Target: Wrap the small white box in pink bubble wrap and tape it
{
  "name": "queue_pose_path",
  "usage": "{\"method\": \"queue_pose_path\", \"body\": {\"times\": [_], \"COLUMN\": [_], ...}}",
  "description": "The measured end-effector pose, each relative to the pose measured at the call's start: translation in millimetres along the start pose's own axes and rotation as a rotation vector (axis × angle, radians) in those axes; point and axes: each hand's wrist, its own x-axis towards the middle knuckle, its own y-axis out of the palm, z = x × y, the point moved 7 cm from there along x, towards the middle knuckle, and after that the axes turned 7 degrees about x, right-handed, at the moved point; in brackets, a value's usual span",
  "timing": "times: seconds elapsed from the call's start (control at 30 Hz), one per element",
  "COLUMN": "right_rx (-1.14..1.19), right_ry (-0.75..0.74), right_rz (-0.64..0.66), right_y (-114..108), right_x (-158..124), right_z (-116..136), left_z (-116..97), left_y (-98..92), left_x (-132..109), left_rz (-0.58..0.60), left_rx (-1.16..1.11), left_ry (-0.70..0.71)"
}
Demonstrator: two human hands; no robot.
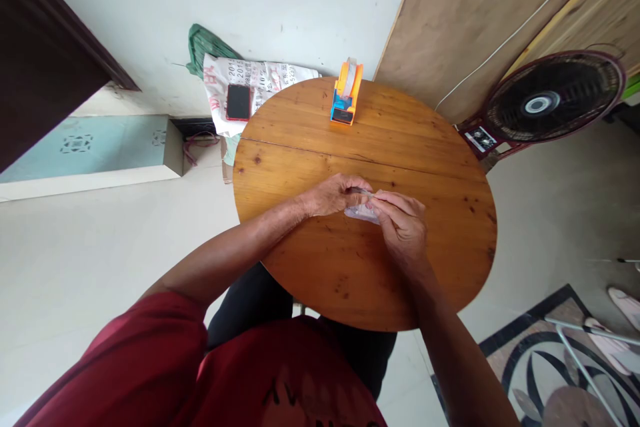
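Over the middle of the round wooden table (320, 267), both of my hands meet at a small clear plastic bag (362, 213). My left hand (336, 196) pinches its upper edge from the left, fingers closed. From the right, my right hand (404, 221) is also closed, with thumb and fingertips pressed together on the same edge. The lower part of the bag hangs or lies below the fingers; I cannot tell whether it touches the wood. What is inside the bag is too small to make out.
An orange and blue tape dispenser (346, 93) stands at the table's far edge. Behind the table on the left, a phone (239, 102) lies on a printed white sack (215, 117), beside a green bag (207, 47). A round fan (545, 101) stands at the right.
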Motion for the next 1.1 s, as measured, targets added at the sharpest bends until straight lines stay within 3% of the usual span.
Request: {"method": "queue_pose_path", "body": {"times": [0.17, 0.37, 0.5, 0.6, 0.73, 0.8, 1.1], "right_rx": [-0.058, -0.143, -0.03, 0.079, 0.198, 0.183, 0.069], "right_ry": [-0.011, -0.086, -0.109, 0.031, 0.169, 0.199, -0.004], "right_rz": [0.11, 0.238, 0.13, 0.1, 0.393, 0.463, 0.246], "right_y": [1, 3, -13, -27, -12, -2, 6], "right_x": [5, -5, -7, 5, 17, 17, 12], "right_z": [1, 17, 18, 1, -22, -29, -29], "left_z": [-9, -6, -2, 0, 0, -1, -3], "left_y": [-0.2, -0.5, -2.4, -2.8, -4.6, -4.8, -4.9], "left_x": [-3, -3, -2, -2, -3, -3, -5], "left_rz": [0.007, 0.018, -0.004, 0.0, -0.015, -0.018, -0.009], "left_rx": [0.073, -0.049, -0.06, -0.031, -0.018, -0.026, -0.027], "left_ry": [0.038, -0.033, -0.038, -0.052, -0.08, -0.096, -0.114]}}
